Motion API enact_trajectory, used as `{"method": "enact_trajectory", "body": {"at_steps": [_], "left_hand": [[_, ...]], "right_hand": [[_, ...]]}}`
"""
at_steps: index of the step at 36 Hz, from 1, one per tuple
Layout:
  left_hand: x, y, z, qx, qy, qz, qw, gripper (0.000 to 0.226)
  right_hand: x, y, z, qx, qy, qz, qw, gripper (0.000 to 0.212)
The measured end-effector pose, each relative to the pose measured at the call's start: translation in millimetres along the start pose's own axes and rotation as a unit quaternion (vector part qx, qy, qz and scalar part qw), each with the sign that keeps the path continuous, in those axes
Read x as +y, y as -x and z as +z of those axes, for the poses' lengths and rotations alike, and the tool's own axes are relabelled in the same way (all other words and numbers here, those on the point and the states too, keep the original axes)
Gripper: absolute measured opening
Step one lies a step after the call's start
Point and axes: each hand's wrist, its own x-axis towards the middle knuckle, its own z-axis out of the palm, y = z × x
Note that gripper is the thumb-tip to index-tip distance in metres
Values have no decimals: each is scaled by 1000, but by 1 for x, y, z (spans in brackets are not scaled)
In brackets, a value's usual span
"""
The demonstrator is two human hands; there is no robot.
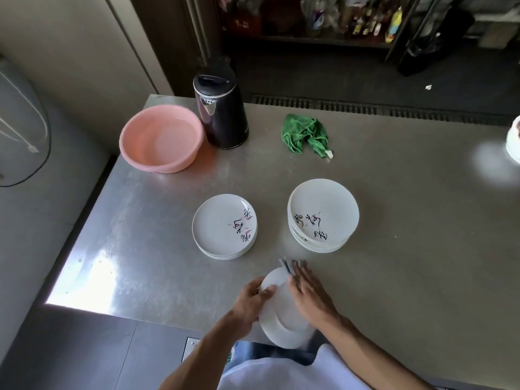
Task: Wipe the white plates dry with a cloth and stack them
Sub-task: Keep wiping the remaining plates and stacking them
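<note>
Gap of bare steel table [394, 220] ran between left plate stack [224, 226] and right plate stack [323, 215]: open lane from near edge toward green cloth [306, 133]. Broad open stretch lay right of right plate stack, out to white object [513, 142] at right border. Far-left corner was blocked: pink basin [161, 137] and black kettle [222, 108] stood just beside each other. Near edge was taken up by held plate [284, 313], left hand [250, 299] gripping its rim, right hand [309, 294] flat on it.

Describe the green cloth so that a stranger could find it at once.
Start at the steel table and find the black kettle at its far edge, beside the pink basin. To the kettle's right lies the green cloth, crumpled and alone. It is the only green thing on the table, touching nothing else.
</note>
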Motion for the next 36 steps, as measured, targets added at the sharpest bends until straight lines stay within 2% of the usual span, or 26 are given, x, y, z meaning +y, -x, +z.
{"method": "enact_trajectory", "body": {"at_steps": [1,4,6,7,11,13,19,22,25,28,30,33,34,36], "left_hand": [[0,0,0,-1,-3,3,1000,23],[1,0,3,-7,-52,24,998,21],[2,1,5,-7,-77,40,996,18],[2,1,6,-4,-67,46,997,16],[-2,5,3,23,20,41,999,15],[-1,4,2,28,45,29,998,23],[3,6,1,12,29,28,999,26],[-1,10,-4,-14,23,35,999,31],[-5,13,-9,-28,34,28,999,28],[-4,13,-7,-24,26,17,999,29],[0,13,-3,-22,16,17,999,27],[3,12,2,-25,4,37,999,24],[2,12,2,-26,5,41,999,23],[0,11,2,-19,32,31,999,19]], "right_hand": [[-3,2,-1,-1,4,-14,1000,54],[-15,11,3,9,60,-143,988,54],[-16,12,5,14,71,-156,985,54],[-14,10,6,20,73,-128,989,55],[-6,5,3,25,11,82,996,61],[-10,4,2,40,-11,114,993,61],[-22,7,8,44,-27,-14,999,56],[-25,10,7,43,-45,-66,996,64],[-16,5,7,68,14,-49,996,64],[-10,-1,1,7,19,27,999,66],[-22,-1,-4,55,26,-35,998,64],[-36,6,5,35,34,-175,983,62],[-36,7,8,19,50,-181,982,63],[-30,3,10,36,70,-142,987,63]]}}
